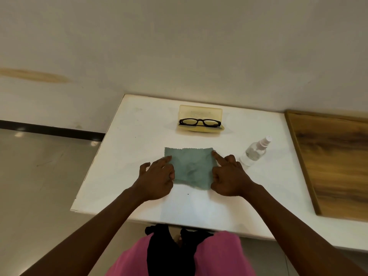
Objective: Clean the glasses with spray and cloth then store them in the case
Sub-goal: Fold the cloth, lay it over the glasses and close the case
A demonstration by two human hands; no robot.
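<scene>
White table: we smooth teal cloth flat, press corners outward, avoid bunching. Yellow case lies open beyond cloth, black glasses resting in it, well apart from both hands. Spray bottle just beside right hand, forefinger extended on cloth corner, gripping nothing. Left hand fingers spread on cloth edge.

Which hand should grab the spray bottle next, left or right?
Right. The right hand rests on the cloth's right edge, close beside the spray bottle. The left hand is on the cloth's far side and would have to cross over.
</scene>
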